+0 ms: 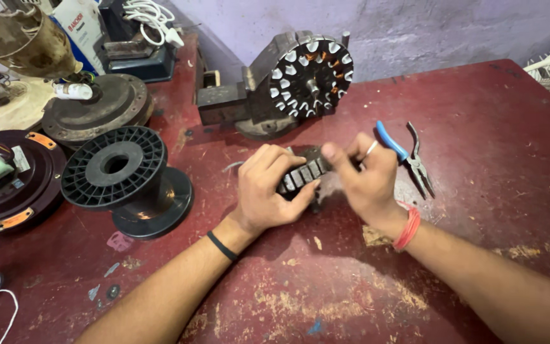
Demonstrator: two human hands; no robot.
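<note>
Red, scuffed paint covers the workbench (479, 191) under my forearms, which come in from six o'clock and meet near the middle. My left hand (268, 191), a black band on its wrist, is curled palm-down with fingers wrapped over the near end of a dark slotted stator core (303, 173); the thumb presses its lower edge. My right hand (364, 178), ring on one finger and a red thread at the wrist, closes on the other end, thumb raised on top. Both hands clamp the core between them, just above the bench at centre.

At three o'clock of my right hand, blue-handled pliers (408, 156) lie flat, jaws pointing toward me. At nine o'clock stands an empty black plastic spool (119, 167), tipped on its flange. Farther, at twelve o'clock, a bench vise (249, 102) grips another stator (311, 78) with copper showing in its slots. At ten o'clock sit fan motor housings (97, 105); whether anything lies inside them I cannot tell
</note>
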